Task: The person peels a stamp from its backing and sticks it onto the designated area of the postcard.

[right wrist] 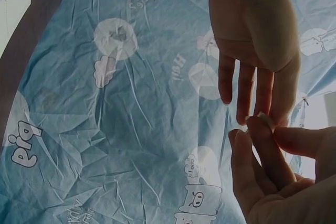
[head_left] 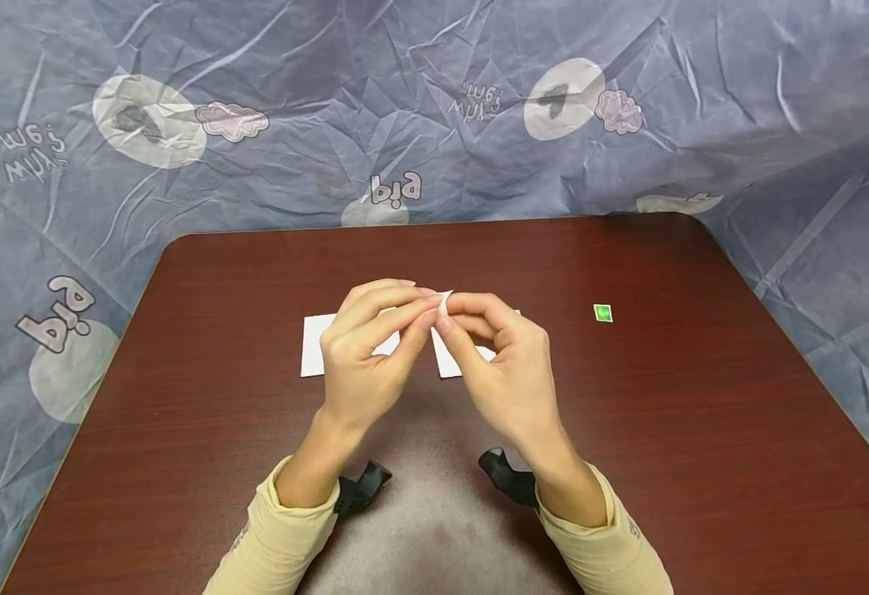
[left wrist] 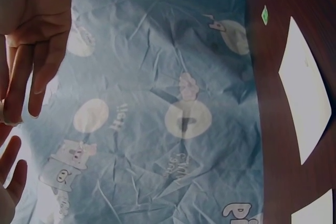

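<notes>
Above the table, the left hand (head_left: 363, 351) and the right hand (head_left: 512, 368) meet fingertip to fingertip. Between them is a small white paper-like piece (head_left: 445, 301), pinched by the thumb and fingers of each hand. Its far tip pokes up past the fingertips; the rest is covered by them. Behind the left hand lies a white sheet (head_left: 312, 347), partly hidden. A second white sheet (head_left: 446, 361) lies behind the right hand, mostly covered by it. In the right wrist view the fingertips of both hands are close together, in shadow.
A small green square with a white border (head_left: 603, 313) lies on the brown table (head_left: 702, 397), to the right of the sheets. Blue-grey printed cloth (head_left: 434, 107) hangs behind the table and at its sides. Dark straps (head_left: 512, 478) circle the wrists.
</notes>
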Available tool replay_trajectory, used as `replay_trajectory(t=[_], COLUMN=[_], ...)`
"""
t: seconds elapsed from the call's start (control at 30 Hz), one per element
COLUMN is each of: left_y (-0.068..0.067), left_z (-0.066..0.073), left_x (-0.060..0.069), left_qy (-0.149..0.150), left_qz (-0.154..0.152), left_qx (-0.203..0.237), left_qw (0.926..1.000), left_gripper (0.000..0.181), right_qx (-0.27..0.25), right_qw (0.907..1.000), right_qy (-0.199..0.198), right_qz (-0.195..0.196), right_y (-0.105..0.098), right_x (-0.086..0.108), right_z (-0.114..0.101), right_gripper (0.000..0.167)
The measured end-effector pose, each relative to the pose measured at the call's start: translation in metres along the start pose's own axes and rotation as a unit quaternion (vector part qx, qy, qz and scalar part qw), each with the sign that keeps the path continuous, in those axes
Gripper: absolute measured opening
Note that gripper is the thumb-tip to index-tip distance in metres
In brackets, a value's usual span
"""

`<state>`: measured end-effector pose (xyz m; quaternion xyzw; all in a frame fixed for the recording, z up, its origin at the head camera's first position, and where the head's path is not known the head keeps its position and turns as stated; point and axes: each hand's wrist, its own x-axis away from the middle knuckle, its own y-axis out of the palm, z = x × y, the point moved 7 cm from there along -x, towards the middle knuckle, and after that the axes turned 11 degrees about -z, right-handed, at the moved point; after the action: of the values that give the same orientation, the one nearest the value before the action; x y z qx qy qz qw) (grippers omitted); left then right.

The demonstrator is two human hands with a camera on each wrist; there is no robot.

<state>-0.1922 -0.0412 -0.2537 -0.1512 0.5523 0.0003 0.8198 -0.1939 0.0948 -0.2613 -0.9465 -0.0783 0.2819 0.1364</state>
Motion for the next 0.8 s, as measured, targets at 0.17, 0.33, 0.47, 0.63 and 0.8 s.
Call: replay_trajectory(t=[0.17,0.33,0.47,0.63,0.8], left_y=[0.0011,0.0005,0.0007,0.0007,0.0011], left_z=[0.0001,-0.0015,-0.0023,-0.0032,-0.0030], left_x=[0.0017,0.0020,0.0022,0.0028,0.0030], left_qy=[0.003,-0.004,-0.002,-0.012,-0.045], left_qz=[0.008,0.017,0.013,0.012,0.030], left_qx=[-0.033,-0.021,-0.014,0.000,0.022], left_qw=[0.9994,0.9996,0.9998,0.9999,0.9983], left_gripper=[0.013,0.010,0.005,0.006,0.007], right_qx=[0.011,0.014,0.003,-0.006,-0.015], right_qw=[0.9996,0.9990,0.9991,0.9994,0.9997], right_qy=[0.013,0.014,0.016,0.014,0.000], right_qz=[-0.023,-0.039,-0.040,-0.031,-0.018], right_y=[0.0013,0.0009,-0.0002,-0.0009,-0.0007], right_x=[0.0008,0.0003,-0.0006,-0.0014,-0.0011], right_z=[0.0002,0.0008,0.0012,0.0023,0.0009], right_gripper=[0.015,0.016,0.014,0.013,0.012])
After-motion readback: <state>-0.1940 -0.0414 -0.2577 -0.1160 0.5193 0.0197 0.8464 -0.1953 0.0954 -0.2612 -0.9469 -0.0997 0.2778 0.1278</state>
